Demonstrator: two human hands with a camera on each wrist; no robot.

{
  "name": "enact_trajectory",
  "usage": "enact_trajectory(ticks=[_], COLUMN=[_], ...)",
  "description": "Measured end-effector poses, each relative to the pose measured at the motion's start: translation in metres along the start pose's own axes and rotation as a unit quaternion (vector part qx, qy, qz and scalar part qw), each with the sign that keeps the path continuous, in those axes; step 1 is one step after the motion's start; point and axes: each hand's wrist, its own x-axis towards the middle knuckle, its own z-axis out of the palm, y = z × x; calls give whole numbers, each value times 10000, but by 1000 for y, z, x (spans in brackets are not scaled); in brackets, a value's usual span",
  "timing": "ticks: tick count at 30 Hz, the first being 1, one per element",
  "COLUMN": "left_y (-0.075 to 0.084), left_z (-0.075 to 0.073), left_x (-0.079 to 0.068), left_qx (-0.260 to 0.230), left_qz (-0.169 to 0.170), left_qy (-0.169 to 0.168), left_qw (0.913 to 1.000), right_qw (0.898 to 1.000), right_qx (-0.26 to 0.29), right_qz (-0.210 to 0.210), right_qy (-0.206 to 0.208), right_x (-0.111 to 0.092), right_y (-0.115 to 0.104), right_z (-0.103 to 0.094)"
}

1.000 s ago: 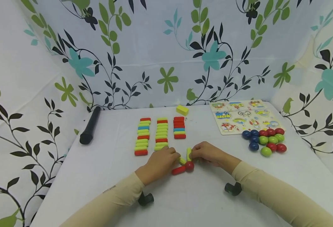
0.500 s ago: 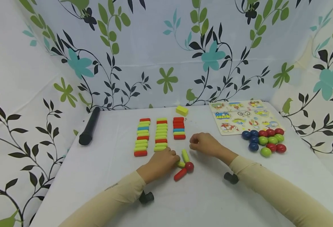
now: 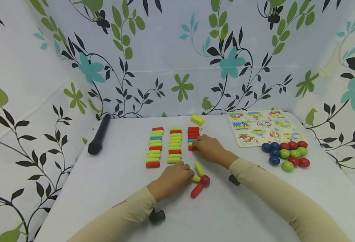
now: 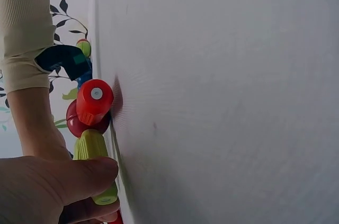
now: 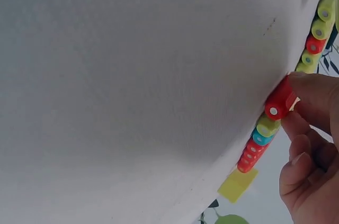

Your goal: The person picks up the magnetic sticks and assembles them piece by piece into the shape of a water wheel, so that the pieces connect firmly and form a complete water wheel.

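My left hand (image 3: 174,178) pinches a yellow-green stick (image 4: 91,144) between thumb and fingers. That stick meets a dark red ball (image 3: 205,180), from which a red stick (image 3: 197,190) and a second yellow-green stick (image 3: 199,168) also branch. In the left wrist view the red stick (image 4: 95,99) points toward the camera and shows a small silvery dot on its end. My right hand (image 3: 210,149) is at the near end of the right-hand column of sticks, where thumb and finger pinch a red stick (image 5: 279,99). Its neighbours are yellow-green and blue sticks (image 5: 262,137).
Two longer columns of sticks (image 3: 154,148) lie to the left. A black microphone (image 3: 99,135), a yellow block (image 3: 197,120) and a picture puzzle board (image 3: 266,127) lie farther back. Several blue, red and green balls (image 3: 286,154) cluster at the right.
My right hand has let go of the upper yellow-green stick and moved back to the right-hand column. The joined ball and sticks have turned slightly; my left hand has stayed on its stick.
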Motion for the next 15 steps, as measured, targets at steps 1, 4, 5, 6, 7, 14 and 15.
enact_trajectory(ticks=[1,4,5,6,7,14,15], left_y=[0,1,1,2,1,1,2], left_z=[0,0,0,0,0,1,0], left_x=[0,-1,-1,-1,-1,-2,-2], left_qx=[10,44,49,51,45,16,9], left_qz=[6,30,35,36,29,-38,-47], left_qy=[17,31,23,22,13,-46,-56], left_qw=[10000,10000,10000,10000,10000,10000,10000], right_qw=[10000,9997,9995,9992,9989,9973,9969], right_qx=[-6,52,84,123,155,281,286], right_qz=[41,171,214,253,270,-39,-137], right_qy=[-28,-156,-217,-281,-338,-681,-717], right_x=[0,2,2,2,3,-8,-13], right_y=[0,0,0,0,1,13,16], right_z=[0,2,3,3,3,-6,-11])
